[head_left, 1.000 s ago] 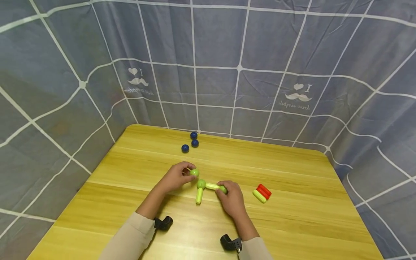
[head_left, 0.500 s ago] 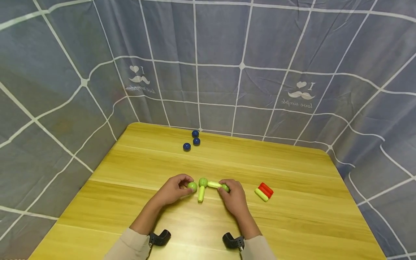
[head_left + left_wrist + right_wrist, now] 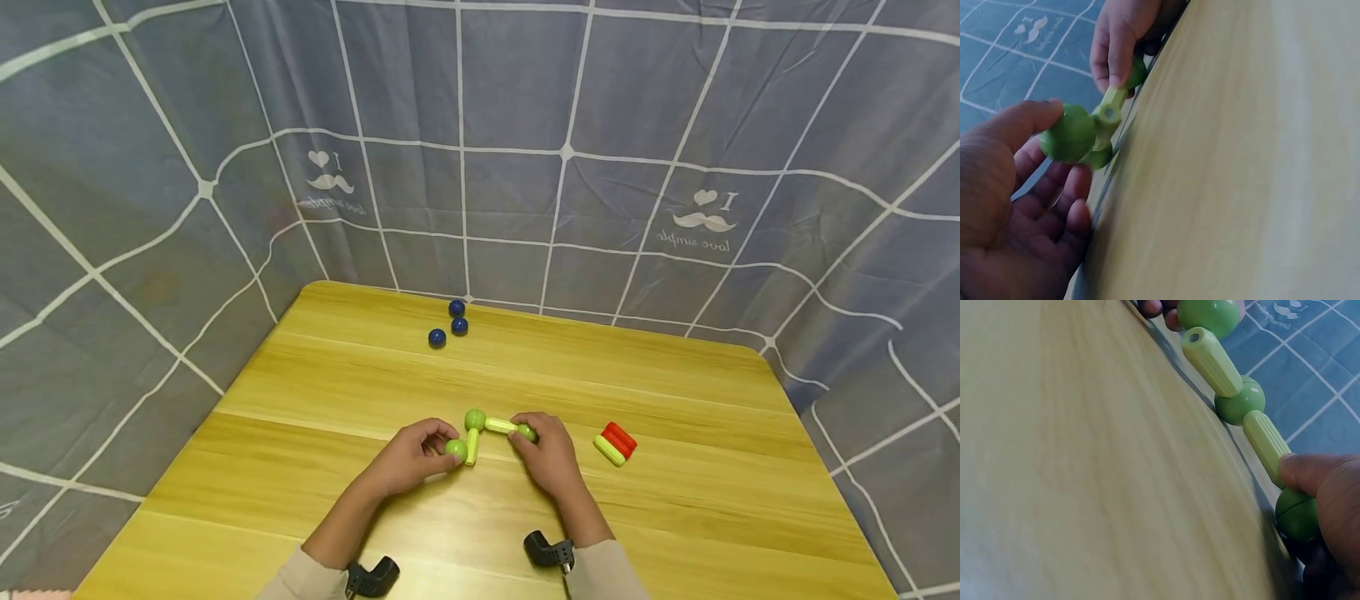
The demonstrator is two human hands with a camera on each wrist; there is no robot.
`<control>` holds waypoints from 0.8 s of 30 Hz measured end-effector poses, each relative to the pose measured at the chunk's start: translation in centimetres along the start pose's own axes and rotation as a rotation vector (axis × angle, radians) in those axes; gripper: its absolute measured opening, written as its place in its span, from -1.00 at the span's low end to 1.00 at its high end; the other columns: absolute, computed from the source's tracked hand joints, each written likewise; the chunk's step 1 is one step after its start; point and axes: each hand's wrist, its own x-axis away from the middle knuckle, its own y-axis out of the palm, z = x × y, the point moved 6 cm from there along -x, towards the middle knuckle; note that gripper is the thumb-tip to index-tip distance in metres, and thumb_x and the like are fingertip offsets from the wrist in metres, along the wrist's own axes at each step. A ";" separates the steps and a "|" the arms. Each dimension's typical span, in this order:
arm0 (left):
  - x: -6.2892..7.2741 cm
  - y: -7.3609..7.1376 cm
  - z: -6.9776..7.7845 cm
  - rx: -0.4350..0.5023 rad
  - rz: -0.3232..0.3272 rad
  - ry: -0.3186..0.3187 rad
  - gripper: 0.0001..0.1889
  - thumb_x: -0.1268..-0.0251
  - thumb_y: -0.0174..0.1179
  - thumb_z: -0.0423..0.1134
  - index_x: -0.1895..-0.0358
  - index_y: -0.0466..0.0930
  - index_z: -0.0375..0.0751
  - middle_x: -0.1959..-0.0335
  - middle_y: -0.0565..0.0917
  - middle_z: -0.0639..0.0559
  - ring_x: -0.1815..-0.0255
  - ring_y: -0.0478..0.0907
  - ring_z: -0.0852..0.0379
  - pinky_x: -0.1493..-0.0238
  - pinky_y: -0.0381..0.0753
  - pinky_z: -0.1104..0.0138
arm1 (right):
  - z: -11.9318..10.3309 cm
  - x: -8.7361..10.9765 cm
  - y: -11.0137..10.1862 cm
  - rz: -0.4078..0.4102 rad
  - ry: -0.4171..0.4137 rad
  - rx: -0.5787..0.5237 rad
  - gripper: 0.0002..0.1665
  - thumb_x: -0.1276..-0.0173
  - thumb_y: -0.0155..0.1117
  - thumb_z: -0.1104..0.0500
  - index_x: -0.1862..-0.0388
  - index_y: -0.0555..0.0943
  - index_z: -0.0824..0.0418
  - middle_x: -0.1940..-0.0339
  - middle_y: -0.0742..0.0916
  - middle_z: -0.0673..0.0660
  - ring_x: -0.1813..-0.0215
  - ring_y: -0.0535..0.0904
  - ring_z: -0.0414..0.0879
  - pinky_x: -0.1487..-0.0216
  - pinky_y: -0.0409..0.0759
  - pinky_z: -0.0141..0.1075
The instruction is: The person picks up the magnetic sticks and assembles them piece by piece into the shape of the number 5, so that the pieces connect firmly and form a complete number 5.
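My left hand [image 3: 415, 454] pinches a loose green ball [image 3: 1070, 134] between thumb and fingers. That ball sits right beside the free end of a yellow-green rod [image 3: 1212, 361], whose tip has a round socket. The rod's other end joins a middle green ball [image 3: 475, 419]. From this ball a second yellow-green rod [image 3: 1266, 447] runs off to the right at an angle, ending in another green ball [image 3: 1297, 514]. My right hand [image 3: 549, 450] grips that end, thumb over the rod near the ball, with its fingers partly hidden in the right wrist view.
Two red rods [image 3: 620, 437] and a yellow-green rod [image 3: 609, 450] lie side by side on the wooden table [image 3: 675, 517], right of my right hand. Toward the far edge sit three dark blue balls [image 3: 437, 338]. A grey curtain [image 3: 510, 200] with white lines hangs behind the table.
My left hand has brought its green ball nearer to me, from beyond the middle ball down beside the rod's free end. My right hand keeps its hold on the joined piece.
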 end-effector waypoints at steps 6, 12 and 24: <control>0.4 0.9 0.4 0.036 -0.060 -0.004 -0.73 -0.20 0.42 -0.24 0.08 0.60 -0.18 0.31 0.59 0.05 0.30 0.51 0.09 0.34 0.51 0.38 | 0.0 -0.1 0.0 0.009 -0.010 -0.006 -0.81 -0.31 0.39 0.16 0.09 0.72 0.07 0.04 0.73 0.09 0.11 0.53 -0.02 0.13 0.45 -0.12; 0.6 1.4 0.6 0.029 -0.120 0.003 -0.73 -0.16 0.44 -0.26 0.11 0.59 -0.18 0.30 0.58 0.06 0.28 0.51 0.10 0.30 0.50 0.38 | 0.1 -0.1 0.1 0.006 -0.007 -0.018 -0.81 -0.31 0.39 0.17 0.10 0.72 0.09 0.04 0.73 0.09 0.08 0.53 -0.01 0.11 0.45 -0.13; 0.9 2.0 0.8 -0.094 -0.187 0.068 -0.74 -0.16 0.44 -0.27 0.13 0.57 -0.08 0.24 0.55 0.16 0.20 0.51 0.14 0.13 0.54 0.32 | -0.1 -0.1 0.0 0.018 -0.017 -0.012 -0.82 -0.30 0.40 0.17 0.12 0.72 0.11 0.05 0.73 0.10 0.10 0.54 -0.01 0.14 0.47 -0.13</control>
